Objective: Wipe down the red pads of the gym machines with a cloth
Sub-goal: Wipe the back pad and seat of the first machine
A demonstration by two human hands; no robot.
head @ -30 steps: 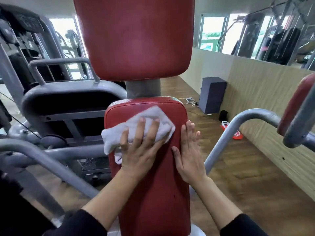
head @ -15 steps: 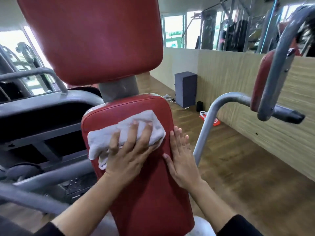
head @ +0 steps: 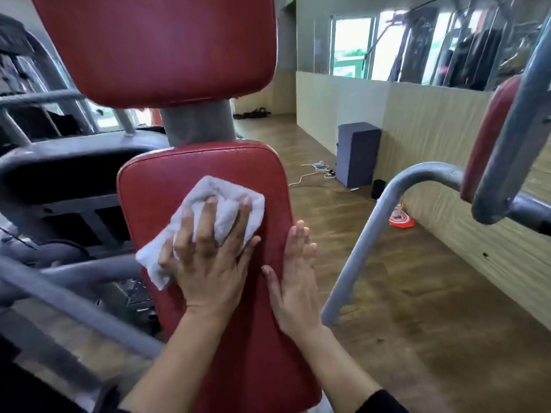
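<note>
White cloth [head: 222,189] lies on upper half of lower red pad [head: 208,162], pressed flat beneath left hand [head: 208,263]; grip open, fingers spread, clasping nothing. Right hand [head: 295,281] rests flat along pad's right edge, grip likewise open. Upper red pad [head: 158,46] sits above on grey post [head: 199,123].

Left hand [head: 208,263] flat, fingers splayed wide, pressing fwd — right hand [head: 295,281] flat alongside, fingers straight & together, thumb out.

A brown wooden floor [head: 387,293] runs to a pale panelled wall [head: 432,120] with a mirror [head: 477,55] above. Daylight enters bright windows [head: 351,46]. A grey box [head: 357,153] stands against the wall, white cables [head: 316,168] just beside it.
</note>
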